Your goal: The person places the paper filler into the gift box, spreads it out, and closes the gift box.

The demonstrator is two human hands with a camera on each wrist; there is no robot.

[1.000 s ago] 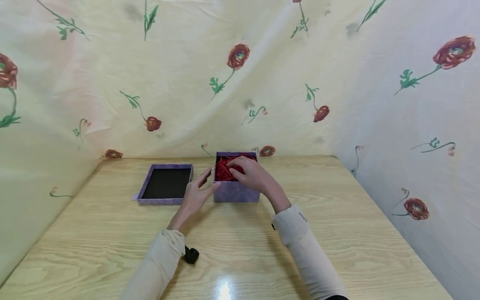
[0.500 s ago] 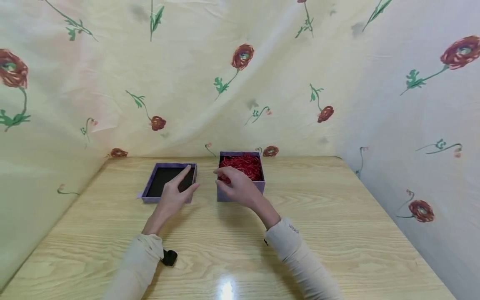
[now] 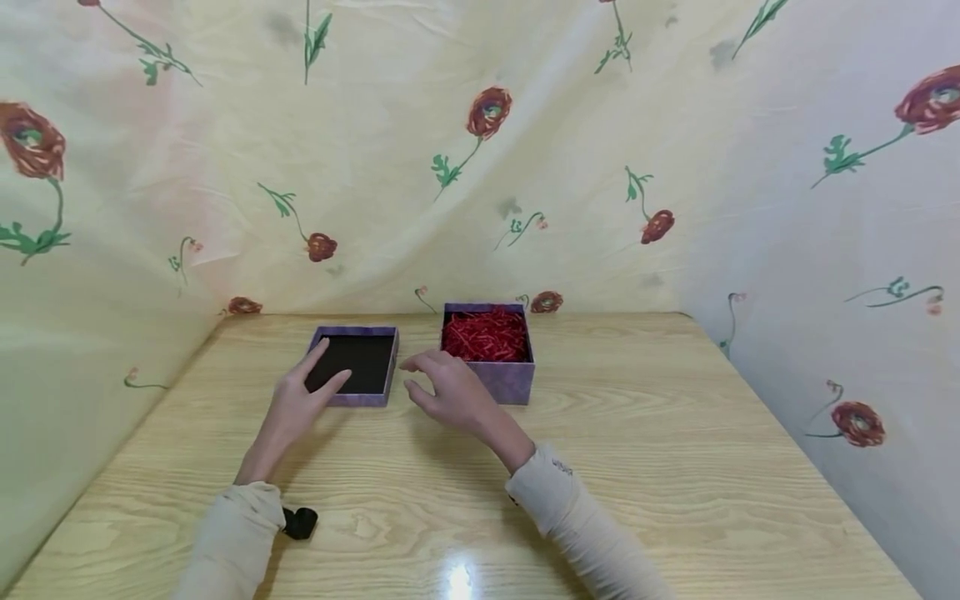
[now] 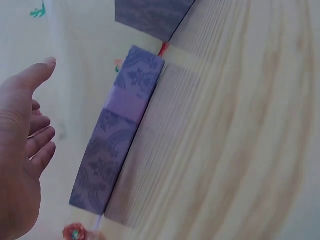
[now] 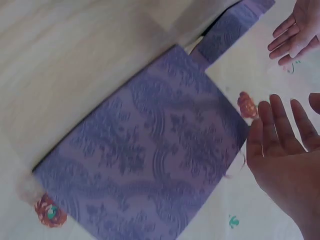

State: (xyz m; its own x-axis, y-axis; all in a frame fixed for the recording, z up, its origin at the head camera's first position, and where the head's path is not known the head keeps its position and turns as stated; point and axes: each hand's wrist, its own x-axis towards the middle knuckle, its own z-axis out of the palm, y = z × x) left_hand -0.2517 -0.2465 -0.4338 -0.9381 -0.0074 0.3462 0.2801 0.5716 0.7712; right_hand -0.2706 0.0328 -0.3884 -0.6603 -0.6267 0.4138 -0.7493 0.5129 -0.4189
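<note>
On the table stands a purple patterned box [image 3: 508, 385], filled with red shredded paper [image 3: 487, 335]. To its left lies the box lid [image 3: 357, 401], its black inside facing up. My left hand [image 3: 294, 398] is over the lid's near left corner, fingers and thumb spread, holding nothing. In the left wrist view, that hand [image 4: 22, 135] shows apart from the lid's side wall [image 4: 112, 140]. My right hand [image 3: 448, 390] hovers in front of the box's left side, fingers loosely bent, with nothing in it. The right wrist view shows this hand [image 5: 285, 160] close to the box's top edge.
The wooden table [image 3: 660, 467] reaches back to a flower-printed cloth [image 3: 390, 150], which also hangs along the left and right sides. A small purple tab sticks out from the lid in the earlier head views. A black wrist device [image 3: 302, 523] sits at my left cuff.
My right hand has come out from over the red paper and moved left and toward me. My left hand has shifted left from between box and lid to over the lid. Box and lid stay put.
</note>
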